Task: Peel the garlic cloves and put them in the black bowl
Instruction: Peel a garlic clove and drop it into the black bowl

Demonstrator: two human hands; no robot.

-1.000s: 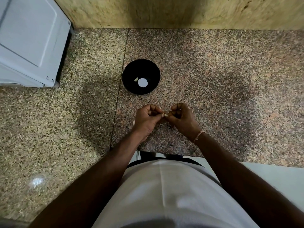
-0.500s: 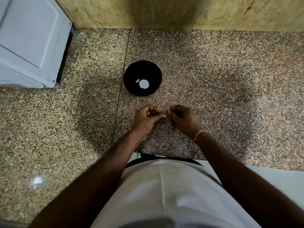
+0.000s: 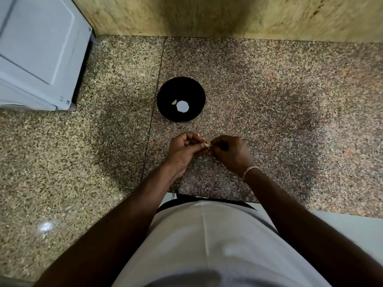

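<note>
Garlic clove [image 3: 206, 144] pinched between left grip [image 3: 186, 151] and right grip [image 3: 230, 152], near black bowl [image 3: 165, 94]

My left hand [image 3: 185, 151] and right hand [image 3: 230, 152] met fingertip to fingertip in front of me, fingers curled, both pinching one garlic clove [image 3: 206, 144]; my forearms angled inward, a bracelet [image 3: 249, 170] on my right wrist.

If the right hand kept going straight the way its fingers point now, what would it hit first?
The right hand points left, so it would first meet the garlic clove pinched between both hands, then the left hand. Depth looks level, though unclear.
</note>
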